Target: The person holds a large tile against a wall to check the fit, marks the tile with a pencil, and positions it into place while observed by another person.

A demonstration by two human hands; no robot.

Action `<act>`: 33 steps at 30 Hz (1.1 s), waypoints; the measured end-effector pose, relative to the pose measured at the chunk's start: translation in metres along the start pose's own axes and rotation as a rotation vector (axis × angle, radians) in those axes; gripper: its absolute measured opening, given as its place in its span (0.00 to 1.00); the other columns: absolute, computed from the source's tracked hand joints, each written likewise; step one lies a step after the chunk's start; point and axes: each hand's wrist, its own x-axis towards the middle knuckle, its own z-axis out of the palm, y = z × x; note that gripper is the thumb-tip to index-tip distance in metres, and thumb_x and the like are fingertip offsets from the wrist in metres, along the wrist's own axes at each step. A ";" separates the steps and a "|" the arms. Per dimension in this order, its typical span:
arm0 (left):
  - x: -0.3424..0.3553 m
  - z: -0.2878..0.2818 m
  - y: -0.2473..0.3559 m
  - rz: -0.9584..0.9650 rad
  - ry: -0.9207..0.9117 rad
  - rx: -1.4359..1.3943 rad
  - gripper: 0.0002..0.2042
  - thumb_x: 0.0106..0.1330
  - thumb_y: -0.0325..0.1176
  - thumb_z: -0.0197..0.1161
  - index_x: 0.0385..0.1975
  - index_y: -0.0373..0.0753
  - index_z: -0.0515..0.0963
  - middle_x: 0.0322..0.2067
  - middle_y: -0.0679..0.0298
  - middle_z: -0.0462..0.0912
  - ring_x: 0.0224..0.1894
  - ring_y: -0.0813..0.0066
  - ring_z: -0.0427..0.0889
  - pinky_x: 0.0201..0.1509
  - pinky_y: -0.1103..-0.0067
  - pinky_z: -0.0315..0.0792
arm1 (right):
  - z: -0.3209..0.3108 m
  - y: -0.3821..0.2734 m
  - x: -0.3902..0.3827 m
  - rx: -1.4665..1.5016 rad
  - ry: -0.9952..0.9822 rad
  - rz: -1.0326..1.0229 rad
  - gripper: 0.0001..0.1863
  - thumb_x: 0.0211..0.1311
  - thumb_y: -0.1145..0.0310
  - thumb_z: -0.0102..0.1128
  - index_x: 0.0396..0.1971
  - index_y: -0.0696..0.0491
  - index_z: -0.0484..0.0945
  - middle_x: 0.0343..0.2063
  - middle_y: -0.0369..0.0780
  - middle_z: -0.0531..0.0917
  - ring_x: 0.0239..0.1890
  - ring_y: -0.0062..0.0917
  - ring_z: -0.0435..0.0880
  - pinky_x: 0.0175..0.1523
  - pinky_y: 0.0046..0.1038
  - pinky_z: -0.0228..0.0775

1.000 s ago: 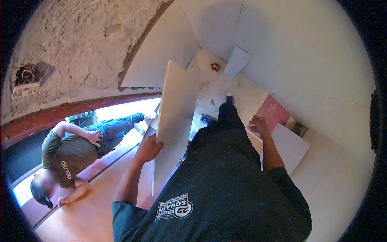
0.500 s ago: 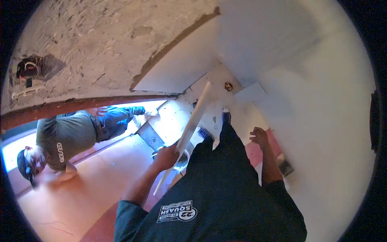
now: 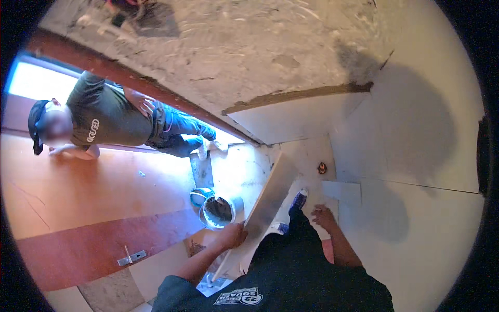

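Note:
My left hand (image 3: 232, 236) is closed around the edge of a long, narrow, pale tile (image 3: 267, 200), tilted and running from beside my body out over the floor. Its broad face is smooth and slightly shiny. My right hand (image 3: 325, 217) hangs in front of me on the right, fingers loosely bent and apart, with nothing in it. Left of the tile stands a bucket (image 3: 237, 208) with a dark, grey-looking inside. Close behind it is another bucket with a blue rim (image 3: 201, 195).
A co-worker (image 3: 117, 117) stands in the doorway at the left, a hand at the hip. The orange-brown door (image 3: 104, 192) bears a metal handle (image 3: 132, 257). Ahead, a rough bare wall (image 3: 249, 57) meets a pale tiled part (image 3: 306, 114). A small dark opening (image 3: 322, 168) shows in the floor.
My view has swung to the left, bringing the buckets and door handle into sight. The tile has turned to show more of its broad face. My left hand keeps its hold.

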 end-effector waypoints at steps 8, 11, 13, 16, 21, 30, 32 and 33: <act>-0.009 0.049 -0.022 -0.097 0.113 -0.168 0.16 0.62 0.40 0.60 0.35 0.29 0.77 0.30 0.38 0.81 0.35 0.38 0.82 0.42 0.52 0.74 | 0.034 -0.289 0.057 0.555 -0.713 0.320 0.41 0.63 0.59 0.64 0.68 0.62 0.54 0.51 0.50 0.79 0.53 0.36 0.78 0.53 0.32 0.73; -0.004 0.077 -0.030 -0.154 0.301 -0.234 0.17 0.60 0.41 0.61 0.33 0.29 0.77 0.30 0.39 0.81 0.36 0.38 0.81 0.42 0.52 0.74 | 0.054 -0.362 0.045 0.479 -0.799 0.152 0.53 0.56 0.54 0.70 0.70 0.65 0.46 0.62 0.57 0.69 0.66 0.43 0.68 0.68 0.36 0.61; 0.012 0.096 -0.044 -0.137 0.477 -0.223 0.16 0.59 0.40 0.62 0.33 0.29 0.77 0.29 0.38 0.81 0.36 0.38 0.81 0.42 0.53 0.74 | 0.090 -0.365 0.032 0.443 -0.774 0.146 0.56 0.53 0.53 0.71 0.70 0.65 0.45 0.64 0.59 0.65 0.69 0.45 0.63 0.72 0.38 0.55; 0.031 0.110 -0.060 -0.186 0.480 -0.194 0.16 0.59 0.40 0.61 0.33 0.28 0.78 0.29 0.38 0.81 0.35 0.38 0.81 0.42 0.53 0.74 | 0.146 -0.347 0.013 0.202 -0.523 0.041 0.55 0.53 0.54 0.68 0.71 0.64 0.44 0.66 0.62 0.59 0.71 0.49 0.58 0.74 0.40 0.49; 0.046 0.103 -0.057 -0.271 0.599 -0.400 0.16 0.57 0.38 0.61 0.31 0.26 0.78 0.30 0.37 0.81 0.35 0.37 0.81 0.43 0.53 0.74 | 0.172 -0.325 0.017 0.020 -0.369 0.273 0.45 0.56 0.65 0.60 0.70 0.62 0.49 0.60 0.61 0.67 0.62 0.56 0.67 0.67 0.47 0.60; 0.047 0.102 -0.029 -0.342 0.833 -0.761 0.17 0.56 0.37 0.62 0.29 0.23 0.77 0.28 0.38 0.81 0.36 0.37 0.81 0.44 0.56 0.73 | 0.143 -0.310 0.045 -0.322 -0.133 0.140 0.23 0.58 0.71 0.55 0.55 0.57 0.71 0.43 0.51 0.81 0.41 0.49 0.83 0.45 0.50 0.75; 0.049 0.105 -0.023 -0.419 0.797 -0.827 0.18 0.56 0.39 0.61 0.28 0.24 0.77 0.28 0.38 0.81 0.35 0.38 0.81 0.43 0.55 0.73 | 0.129 -0.305 0.050 -0.507 -0.257 0.100 0.22 0.57 0.70 0.56 0.54 0.56 0.75 0.33 0.49 0.84 0.31 0.49 0.85 0.41 0.47 0.77; 0.053 0.103 -0.018 -0.463 0.811 -0.780 0.18 0.56 0.39 0.61 0.28 0.24 0.77 0.28 0.37 0.81 0.34 0.39 0.81 0.42 0.54 0.72 | 0.118 -0.305 0.049 -0.531 -0.233 0.042 0.23 0.57 0.69 0.56 0.54 0.56 0.75 0.31 0.49 0.84 0.30 0.49 0.85 0.40 0.48 0.77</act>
